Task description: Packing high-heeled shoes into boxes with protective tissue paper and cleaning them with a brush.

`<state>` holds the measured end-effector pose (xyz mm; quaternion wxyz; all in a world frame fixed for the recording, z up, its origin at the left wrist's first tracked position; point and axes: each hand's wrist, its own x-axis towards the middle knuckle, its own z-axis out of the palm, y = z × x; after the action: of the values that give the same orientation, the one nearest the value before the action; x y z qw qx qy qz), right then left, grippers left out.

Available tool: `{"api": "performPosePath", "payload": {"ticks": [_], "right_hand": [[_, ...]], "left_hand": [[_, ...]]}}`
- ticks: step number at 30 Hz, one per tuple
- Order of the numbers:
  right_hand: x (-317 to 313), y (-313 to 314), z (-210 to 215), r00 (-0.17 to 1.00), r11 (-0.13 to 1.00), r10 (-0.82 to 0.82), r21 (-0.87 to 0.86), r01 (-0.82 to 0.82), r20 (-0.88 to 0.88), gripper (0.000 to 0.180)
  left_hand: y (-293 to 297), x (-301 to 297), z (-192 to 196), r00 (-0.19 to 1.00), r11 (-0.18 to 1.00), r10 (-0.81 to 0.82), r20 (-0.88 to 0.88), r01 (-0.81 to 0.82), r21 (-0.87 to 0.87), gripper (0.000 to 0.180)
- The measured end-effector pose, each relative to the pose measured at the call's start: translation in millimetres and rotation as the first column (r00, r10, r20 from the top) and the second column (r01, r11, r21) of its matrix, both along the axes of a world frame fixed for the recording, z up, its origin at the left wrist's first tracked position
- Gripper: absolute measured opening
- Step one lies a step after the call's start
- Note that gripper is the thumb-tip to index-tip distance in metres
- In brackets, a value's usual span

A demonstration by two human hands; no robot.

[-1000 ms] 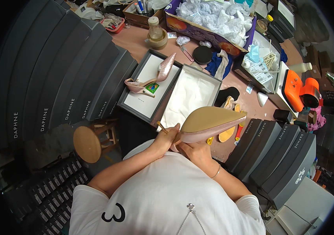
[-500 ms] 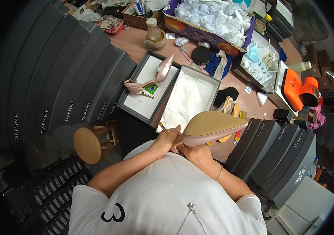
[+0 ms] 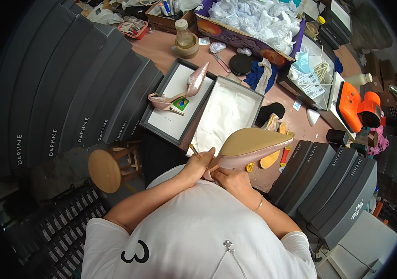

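A pink pointed high-heeled shoe [image 3: 253, 148] is held close to my body, its tan sole turned up and its toe pointing right. My left hand [image 3: 197, 168] is closed around the heel end, with the thin gold heel poking out past the fingers. At the back strap below the shoe, my right hand [image 3: 234, 184] has its fingers bent in and closed; the fingertips are partly hidden. A matching glittery pink shoe [image 3: 195, 83] lies in the grey box lid [image 3: 151, 122]. Beside it stands an open shoe box [image 3: 222, 111] lined with white paper.
Stacked grey shoe boxes [image 3: 63, 88] rise at the left, and more grey boxes [image 3: 331, 186] stand at the right. A purple carton [image 3: 240, 43] of crumpled paper is at the back. Brushes [image 3: 286, 151], a black round tin [image 3: 241, 64] and an orange device [image 3: 357, 104] sit on the table. A wooden stool [image 3: 104, 172] is at left.
The held shoe has tipped slightly, its toe edging up and more of its pink side showing. My right fingers have shifted a little at the strap; my left hand stays put.
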<state>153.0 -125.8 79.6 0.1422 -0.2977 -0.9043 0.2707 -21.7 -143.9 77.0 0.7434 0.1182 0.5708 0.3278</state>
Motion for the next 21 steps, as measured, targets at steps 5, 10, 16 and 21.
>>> {"api": "performPosePath", "payload": {"ticks": [5,10,16,21], "right_hand": [[-5.5,6.0,8.0,0.992,0.995,-0.093,0.031,0.096,-0.081,0.013],[0.2,-0.9,-1.5,1.0,0.999,-0.005,-0.038,0.005,0.0,0.013],[-3.1,0.3,0.4,1.0,0.999,-0.012,0.033,0.012,-0.012,0.011],[-0.3,2.3,3.6,0.999,1.0,0.015,0.028,-0.013,-0.051,0.01]], "left_hand": [[5.3,4.5,17.1,0.997,0.997,0.078,-0.009,-0.078,0.012,0.043],[-0.8,2.3,0.9,0.999,0.999,0.045,0.001,-0.045,0.002,0.042],[1.3,2.1,9.1,0.999,0.999,0.053,0.005,-0.053,0.002,0.041],[0.1,1.5,11.7,0.998,0.998,0.052,-0.017,-0.052,0.025,0.041]]}}
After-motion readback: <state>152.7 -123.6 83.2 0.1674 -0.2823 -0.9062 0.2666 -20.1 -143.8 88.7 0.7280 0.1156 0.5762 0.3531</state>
